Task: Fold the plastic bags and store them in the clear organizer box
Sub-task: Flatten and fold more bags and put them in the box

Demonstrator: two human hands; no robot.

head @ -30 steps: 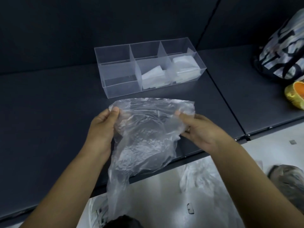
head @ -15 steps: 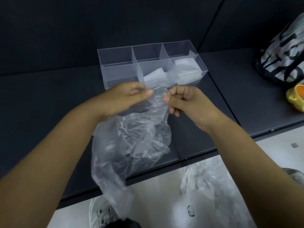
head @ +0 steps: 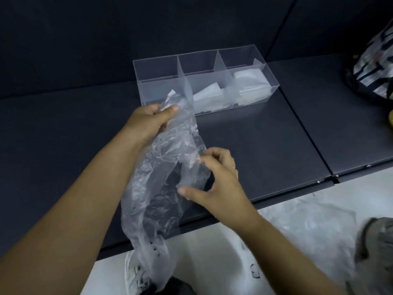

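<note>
The left hand (head: 153, 118) is up over the dark table (head: 265, 145), a little to the 10 o'clock side of the middle of the view. Its thumb and fingers pinch the top end of a clear, crinkly plastic bag (head: 168, 167). The bag hangs down long and loose from that hand toward 6 o'clock, past the table edge, and its bottom end dangles above a white shoe (head: 133, 273) on the floor. At 12 o'clock from the bag sits the clear organizer box (head: 157, 59), flat on the table, with six little rooms in two rows. A folded white bag (head: 207, 95) lies in the front middle room, and a stack of folded bags (head: 251, 81) lies in the front right room. The right hand (head: 217, 184) is near the middle of the view, at 4 o'clock from the left hand. Its fingertips pinch the right edge of the hanging bag, and its thumb touches the bag lower down. At 4 o'clock, more loose plastic bags (head: 308, 220) lie on the white floor (head: 212, 252). At 2 o'clock, a black and white patterned bag (head: 374, 67) rests at the far right edge.
</note>
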